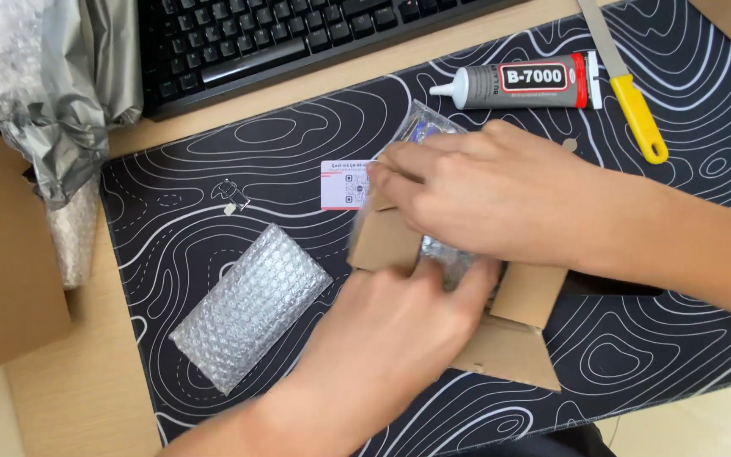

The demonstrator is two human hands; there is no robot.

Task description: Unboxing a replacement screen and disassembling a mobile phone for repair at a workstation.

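A black desk mat (239,161) with white contour lines; a yellow-handled knife (639,114); brown cardboard box (509,338).

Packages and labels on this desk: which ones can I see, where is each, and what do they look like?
Small cardboard box: centre, brown, flaps open, under both hands.
Clear plastic packet: poking out above the right hand, shiny.
Bubble wrap pouch: left of the left hand, rectangular, clear.
Printed card: mat centre, white with a red edge.
Glue tube: top right, grey, red-and-black label.
Large cardboard box: far left, brown.
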